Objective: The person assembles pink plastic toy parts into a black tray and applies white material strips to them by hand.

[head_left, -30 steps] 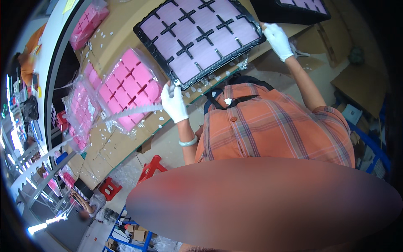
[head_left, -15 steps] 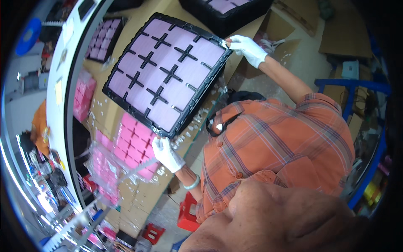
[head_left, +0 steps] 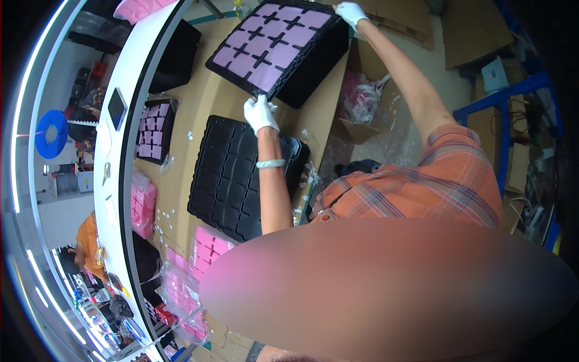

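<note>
A black plastic tray (head_left: 217, 66) filled with lilac foam sheet (head_left: 247, 58) sits at the far end of the table, on top of a tall black stack (head_left: 319, 66). Cross-shaped black ribs stand up through the foam. My left hand (head_left: 261, 114), white-gloved, has its fingers closed at the tray's near corner. At its right-hand corner my right hand (head_left: 351, 14), also gloved, pinches the rim, partly against the picture's top edge. Below my left wrist lies a second black tray (head_left: 226, 175) with no foam showing; my left forearm covers part of it.
Pink foam blocks (head_left: 211, 247) and clear plastic bags (head_left: 181, 283) lie toward the near left. A smaller tray with lilac pieces (head_left: 155, 130) stands by the white shelf (head_left: 129, 78). White scraps dot the brown tabletop (head_left: 181, 175). An open carton (head_left: 362, 111) holds plastic wrap.
Both hands have carried the foam-filled tray away from me, onto the black stack. The bare black tray now shows where it was held above. My view has shifted too.
</note>
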{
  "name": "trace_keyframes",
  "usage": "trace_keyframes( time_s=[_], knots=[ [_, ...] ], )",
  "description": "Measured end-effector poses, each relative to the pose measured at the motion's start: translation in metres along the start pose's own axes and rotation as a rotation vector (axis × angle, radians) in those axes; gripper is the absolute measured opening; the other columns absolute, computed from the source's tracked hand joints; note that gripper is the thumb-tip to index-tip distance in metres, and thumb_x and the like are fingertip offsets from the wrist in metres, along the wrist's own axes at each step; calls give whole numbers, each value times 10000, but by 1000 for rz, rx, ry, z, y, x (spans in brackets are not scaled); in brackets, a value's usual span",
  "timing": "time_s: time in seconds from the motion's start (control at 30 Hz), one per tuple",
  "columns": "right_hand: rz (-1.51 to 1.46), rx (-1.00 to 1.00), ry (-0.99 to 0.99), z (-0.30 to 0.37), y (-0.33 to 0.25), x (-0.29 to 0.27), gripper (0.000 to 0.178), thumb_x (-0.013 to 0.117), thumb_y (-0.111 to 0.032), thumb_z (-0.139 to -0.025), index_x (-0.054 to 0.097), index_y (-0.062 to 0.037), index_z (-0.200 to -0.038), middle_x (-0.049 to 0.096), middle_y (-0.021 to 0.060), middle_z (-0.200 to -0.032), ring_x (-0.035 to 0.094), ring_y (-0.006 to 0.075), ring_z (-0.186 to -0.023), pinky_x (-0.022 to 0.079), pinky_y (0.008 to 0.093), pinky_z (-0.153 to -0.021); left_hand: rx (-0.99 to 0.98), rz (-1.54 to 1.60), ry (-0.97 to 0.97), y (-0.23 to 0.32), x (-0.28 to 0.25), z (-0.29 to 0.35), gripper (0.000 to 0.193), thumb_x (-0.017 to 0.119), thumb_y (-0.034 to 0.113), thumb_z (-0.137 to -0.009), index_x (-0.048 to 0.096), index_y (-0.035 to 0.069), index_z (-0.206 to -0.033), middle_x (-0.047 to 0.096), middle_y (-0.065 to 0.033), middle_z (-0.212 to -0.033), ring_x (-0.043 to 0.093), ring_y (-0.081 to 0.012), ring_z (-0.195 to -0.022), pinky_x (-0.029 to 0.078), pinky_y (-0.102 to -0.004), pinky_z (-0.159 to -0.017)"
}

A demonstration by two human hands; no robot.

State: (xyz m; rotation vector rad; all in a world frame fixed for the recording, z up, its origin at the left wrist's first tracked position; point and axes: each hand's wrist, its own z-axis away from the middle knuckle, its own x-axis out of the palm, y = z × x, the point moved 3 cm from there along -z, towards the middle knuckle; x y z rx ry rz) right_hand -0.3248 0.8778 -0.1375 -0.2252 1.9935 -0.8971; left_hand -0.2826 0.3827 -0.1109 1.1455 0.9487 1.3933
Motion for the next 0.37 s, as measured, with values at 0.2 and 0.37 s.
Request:
trace_keyframes(
  time_s=[0.2,0.37],
  knots=[
    [430,168,57,21,-22,-6,345,574,-466,-867,726,-198,-1022,691,100,-1072,650,342,-996,516,426,-882,-67,15,60,-35,37,-14,421,602,95,-915,407,-6,-1274,568,-91,-710,517,-145,-477,427,-269,-414],
    [286,335,255,28,-31,-33,316,668,-407,-771,766,-117,-852,691,224,-874,689,351,-867,543,411,-818,-123,-21,-40,-41,62,-20,603,646,173,-906,326,32,-1398,596,-116,-711,516,-154,-460,420,-265,-404]
  ],
)
